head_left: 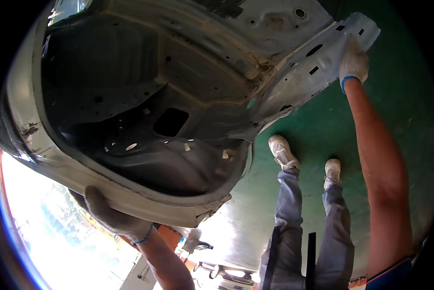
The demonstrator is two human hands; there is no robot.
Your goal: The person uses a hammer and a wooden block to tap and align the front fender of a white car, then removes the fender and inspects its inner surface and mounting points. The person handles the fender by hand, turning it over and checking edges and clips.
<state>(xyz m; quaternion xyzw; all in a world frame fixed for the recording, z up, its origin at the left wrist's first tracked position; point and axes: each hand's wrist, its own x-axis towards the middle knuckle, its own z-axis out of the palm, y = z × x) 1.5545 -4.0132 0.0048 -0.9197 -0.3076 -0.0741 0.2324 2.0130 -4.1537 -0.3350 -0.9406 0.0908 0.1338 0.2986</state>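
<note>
A large cut section of car body (pixel 197 108) fills the upper left, its inner side of bare, dirty grey sheet metal with holes and pressed ribs. Around its curved opening runs a cream-painted rim (pixel 144 193), scuffed and rusty at the left. My left hand (pixel 113 215), in a white knit glove with a blue cuff, grips the rim's lower edge, thumb up against the paint. At the upper right, my right hand (pixel 354 65), gloved alike, is closed on the edge of a long metal arm (pixel 318 53) of the same section. Some fingers of both hands are hidden.
The green floor (pixel 391 116) spreads under the section and to the right. My legs and white shoes (pixel 282 151) stand just below the metal arm. Bright daylight shows at the lower left. Parked vehicles (pixel 226 275) appear at the bottom.
</note>
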